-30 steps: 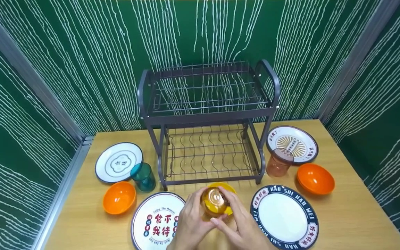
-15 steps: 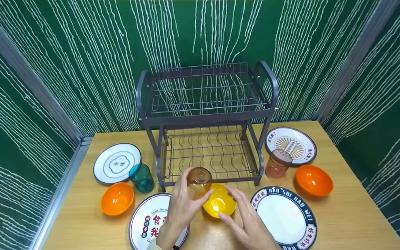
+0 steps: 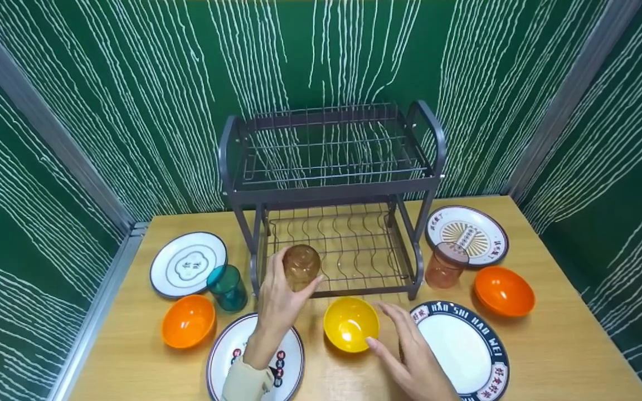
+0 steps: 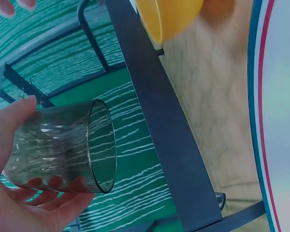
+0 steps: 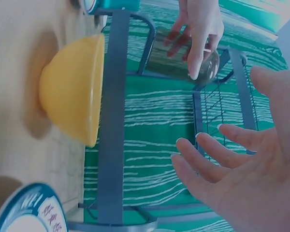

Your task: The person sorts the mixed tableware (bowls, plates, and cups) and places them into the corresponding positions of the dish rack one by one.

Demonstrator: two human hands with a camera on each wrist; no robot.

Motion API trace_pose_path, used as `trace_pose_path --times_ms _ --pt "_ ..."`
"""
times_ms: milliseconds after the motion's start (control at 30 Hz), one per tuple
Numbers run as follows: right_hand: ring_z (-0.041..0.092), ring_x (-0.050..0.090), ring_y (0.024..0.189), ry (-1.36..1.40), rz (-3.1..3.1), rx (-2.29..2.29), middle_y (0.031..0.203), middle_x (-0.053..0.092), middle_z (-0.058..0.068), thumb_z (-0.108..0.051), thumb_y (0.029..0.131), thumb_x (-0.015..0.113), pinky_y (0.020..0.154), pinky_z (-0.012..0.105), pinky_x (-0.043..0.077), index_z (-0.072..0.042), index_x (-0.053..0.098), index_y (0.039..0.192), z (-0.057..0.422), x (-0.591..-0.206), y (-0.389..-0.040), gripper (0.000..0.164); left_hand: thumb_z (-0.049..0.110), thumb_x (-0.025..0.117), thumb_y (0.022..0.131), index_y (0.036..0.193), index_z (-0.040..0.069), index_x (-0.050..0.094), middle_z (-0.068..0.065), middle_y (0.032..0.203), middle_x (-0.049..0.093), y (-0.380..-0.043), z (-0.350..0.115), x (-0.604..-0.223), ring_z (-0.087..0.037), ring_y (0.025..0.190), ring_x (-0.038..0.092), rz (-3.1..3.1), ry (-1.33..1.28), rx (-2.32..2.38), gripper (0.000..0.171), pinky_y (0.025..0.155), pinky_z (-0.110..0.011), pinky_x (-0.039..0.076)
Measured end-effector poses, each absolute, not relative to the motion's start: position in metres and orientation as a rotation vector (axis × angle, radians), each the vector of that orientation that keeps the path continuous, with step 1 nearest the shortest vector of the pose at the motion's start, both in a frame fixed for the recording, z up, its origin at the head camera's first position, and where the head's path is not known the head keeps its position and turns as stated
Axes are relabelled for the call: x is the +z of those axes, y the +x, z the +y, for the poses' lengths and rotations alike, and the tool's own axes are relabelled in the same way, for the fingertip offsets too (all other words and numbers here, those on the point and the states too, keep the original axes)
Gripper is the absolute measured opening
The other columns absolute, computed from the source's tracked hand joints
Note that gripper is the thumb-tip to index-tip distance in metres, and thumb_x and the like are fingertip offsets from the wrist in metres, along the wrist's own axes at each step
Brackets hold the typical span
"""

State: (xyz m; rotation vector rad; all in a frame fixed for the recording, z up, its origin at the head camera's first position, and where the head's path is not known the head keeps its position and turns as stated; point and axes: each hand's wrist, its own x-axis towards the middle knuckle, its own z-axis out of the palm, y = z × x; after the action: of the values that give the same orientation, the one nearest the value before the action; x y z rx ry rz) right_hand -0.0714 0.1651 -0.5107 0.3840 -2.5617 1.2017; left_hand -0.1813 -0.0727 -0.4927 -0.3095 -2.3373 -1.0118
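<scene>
My left hand [image 3: 282, 298] grips an amber see-through cup [image 3: 302, 266] with its base turned up, in front of the rack's lower shelf. The left wrist view shows thumb and fingers curled round the cup [image 4: 63, 147], whose open rim points away from the palm. To the right, my right hand [image 3: 413, 353] is held with fingers spread and nothing in it, beside a yellow bowl [image 3: 351, 324] on the table. In the right wrist view the yellow bowl [image 5: 70, 89] stands upright, apart from the right hand's [image 5: 246, 164] fingers.
A dark two-tier dish rack [image 3: 332, 192] stands at the back middle. Left of it are a white plate [image 3: 187, 264], a teal cup [image 3: 227, 288] and an orange bowl [image 3: 188, 322]. On the right stand a pinkish cup [image 3: 447, 266], another orange bowl [image 3: 504, 291] and a dark-rimmed plate [image 3: 457, 351].
Both hands were at the amber cup over the yellow bowl. The left hand has carried the cup left and forward to the rack; the right hand has drawn off to the right.
</scene>
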Motion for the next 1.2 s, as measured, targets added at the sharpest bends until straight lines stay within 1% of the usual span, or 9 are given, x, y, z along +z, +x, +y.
trace_pose_path --times_ms 67,233,300,433,533,700,967,1067,1200 --pt "0.016 0.041 0.129 0.323 -2.568 1.201 0.142 0.043 -0.001 -0.036 0.089 0.065 0.104 0.051 0.036 -0.021 0.039 0.142 0.169 -0.513 -0.072 0.061 0.041 0.082 0.070 0.134 0.006 0.042 -0.011 0.126 0.053 -0.187 -0.075 -0.494 -0.027 0.108 0.059 -2.336 -0.293 -0.998 0.083 0.086 -0.042 0.053" --pt "0.022 0.038 0.132 0.200 -2.614 1.195 0.145 0.040 0.004 -0.043 0.090 0.061 0.105 0.056 0.032 -0.023 0.038 0.143 0.182 -0.518 -0.077 0.062 0.041 0.082 0.071 0.135 0.005 0.042 -0.015 0.130 0.053 -0.200 -0.078 -0.499 -0.031 0.112 0.056 -2.347 -0.241 -0.991 0.083 0.088 -0.047 0.051" --pt "0.023 0.038 0.132 0.154 -2.626 1.195 0.145 0.039 0.003 -0.046 0.089 0.060 0.105 0.056 0.032 -0.023 0.037 0.143 0.187 -0.519 -0.079 0.063 0.041 0.082 0.072 0.136 0.006 0.042 -0.016 0.131 0.052 -0.206 -0.080 -0.502 -0.031 0.113 0.055 -2.353 -0.220 -0.997 0.084 0.090 -0.048 0.050" --pt "0.023 0.040 0.129 0.091 -2.640 1.204 0.143 0.040 0.004 -0.051 0.089 0.058 0.104 0.055 0.033 -0.019 0.038 0.143 0.198 -0.522 -0.084 0.065 0.040 0.081 0.073 0.138 0.006 0.040 -0.016 0.135 0.050 -0.215 -0.082 -0.508 -0.032 0.117 0.053 -2.369 -0.180 -1.015 0.085 0.092 -0.049 0.049" --pt "0.026 0.039 0.129 0.036 -2.678 1.193 0.143 0.039 0.006 -0.055 0.089 0.054 0.103 0.058 0.033 -0.017 0.037 0.143 0.206 -0.523 -0.087 0.067 0.039 0.080 0.074 0.140 0.005 0.037 -0.018 0.137 0.047 -0.220 -0.083 -0.513 -0.033 0.120 0.051 -2.378 -0.160 -1.046 0.086 0.093 -0.049 0.047" --pt "0.030 0.038 0.129 -0.014 -2.690 1.152 0.143 0.038 0.010 -0.054 0.090 0.054 0.102 0.059 0.033 -0.016 0.037 0.143 0.220 -0.528 -0.090 0.067 0.035 0.080 0.075 0.140 0.003 0.035 -0.020 0.136 0.046 -0.226 -0.084 -0.521 -0.034 0.121 0.049 -2.386 -0.124 -1.100 0.085 0.096 -0.048 0.046" --pt "0.032 0.040 0.127 -0.073 -2.647 1.107 0.141 0.040 0.014 -0.045 0.091 0.059 0.102 0.059 0.034 -0.012 0.039 0.141 0.238 -0.531 -0.090 0.064 0.029 0.081 0.075 0.141 0.000 0.033 -0.022 0.137 0.044 -0.231 -0.083 -0.528 -0.035 0.121 0.049 -2.393 -0.050 -1.128 0.086 0.095 -0.047 0.046" --pt "0.033 0.040 0.127 -0.106 -2.652 1.098 0.142 0.039 0.015 -0.047 0.091 0.058 0.101 0.060 0.034 -0.011 0.039 0.142 0.245 -0.530 -0.091 0.065 0.030 0.079 0.077 0.141 -0.002 0.031 -0.022 0.139 0.042 -0.233 -0.083 -0.529 -0.036 0.122 0.048 -2.404 -0.040 -1.129 0.086 0.096 -0.048 0.045" --pt "0.034 0.039 0.126 -0.130 -2.651 1.109 0.142 0.038 0.015 -0.049 0.091 0.056 0.101 0.061 0.033 -0.011 0.037 0.143 0.253 -0.528 -0.093 0.067 0.032 0.078 0.078 0.144 0.000 0.028 -0.022 0.143 0.039 -0.235 -0.083 -0.530 -0.036 0.125 0.045 -2.415 -0.039 -1.103 0.088 0.099 -0.048 0.043"
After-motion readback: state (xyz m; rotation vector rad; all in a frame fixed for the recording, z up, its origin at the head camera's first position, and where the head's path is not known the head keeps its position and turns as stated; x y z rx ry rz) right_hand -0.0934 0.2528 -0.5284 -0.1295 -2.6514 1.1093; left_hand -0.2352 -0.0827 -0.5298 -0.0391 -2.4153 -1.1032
